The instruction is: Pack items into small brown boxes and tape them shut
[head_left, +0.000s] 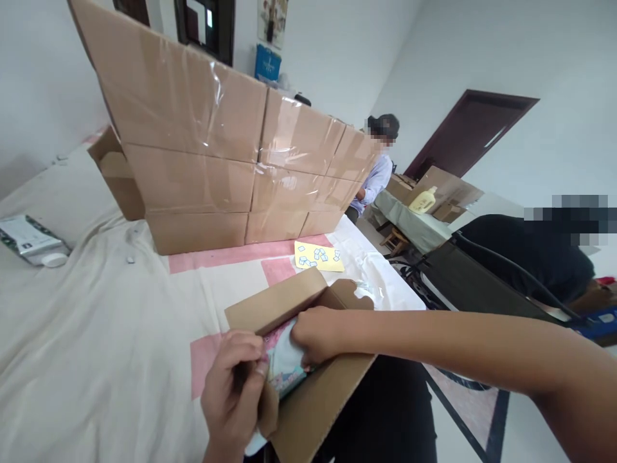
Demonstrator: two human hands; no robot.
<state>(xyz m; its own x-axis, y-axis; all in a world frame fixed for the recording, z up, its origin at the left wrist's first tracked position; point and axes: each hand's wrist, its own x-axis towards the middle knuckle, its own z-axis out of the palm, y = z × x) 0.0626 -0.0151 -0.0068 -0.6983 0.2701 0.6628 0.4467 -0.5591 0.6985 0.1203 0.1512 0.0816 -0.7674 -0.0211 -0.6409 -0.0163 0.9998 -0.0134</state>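
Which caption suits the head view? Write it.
Left hand and right hand at a colourful packet inside an open cardboard box.

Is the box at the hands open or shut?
Open: the box has its flaps spread, and a colourful packet shows inside, by the right hand.

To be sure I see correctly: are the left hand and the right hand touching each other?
Apart. The head view shows it: between the left hand and the right hand, a strip of the packet is visible.
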